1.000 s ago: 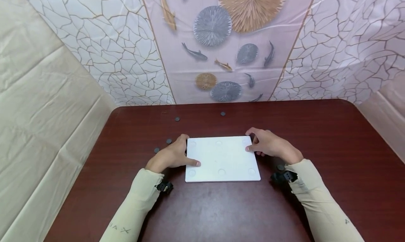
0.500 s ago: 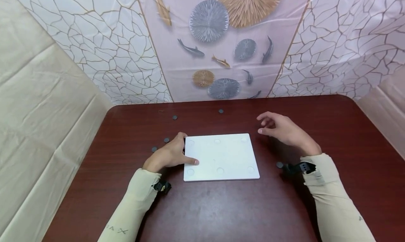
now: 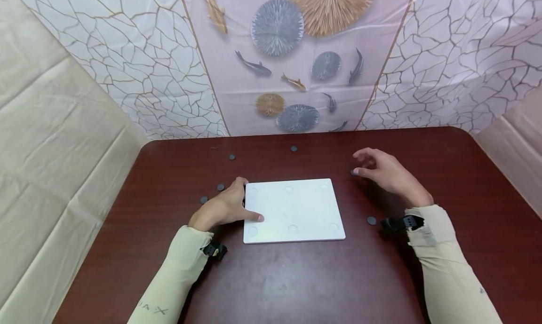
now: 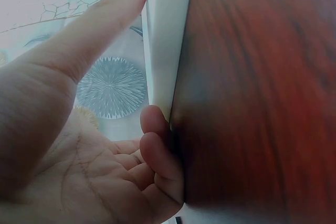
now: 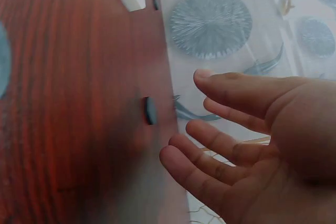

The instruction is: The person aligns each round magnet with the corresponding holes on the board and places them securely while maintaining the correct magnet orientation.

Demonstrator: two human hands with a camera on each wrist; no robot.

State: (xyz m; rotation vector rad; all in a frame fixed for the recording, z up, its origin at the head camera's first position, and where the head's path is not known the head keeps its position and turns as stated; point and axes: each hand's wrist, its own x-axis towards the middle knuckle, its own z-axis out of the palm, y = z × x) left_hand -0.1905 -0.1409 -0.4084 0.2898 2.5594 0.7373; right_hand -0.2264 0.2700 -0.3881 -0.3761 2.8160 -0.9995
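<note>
A flat white rectangular board with several shallow round recesses near its edges lies on the dark red-brown table. My left hand holds the board by its left side, thumb on top; the left wrist view shows curled fingers against the edge. Off the board's far right corner, my right hand hovers with loosely bent fingers and nothing between them. A small dark disc lies on the table close to its fingertips, partly hidden by the thumb in the head view.
Another dark disc lies right of the board, near the right wrist strap. Two discs, one at the far left and one at the far middle, lie behind it. Two more sit beside the left hand. A patterned cloth hangs behind the table.
My right hand has let go of the board's right edge and moved right and away, over a dark disc. The left hand stays on the board.
</note>
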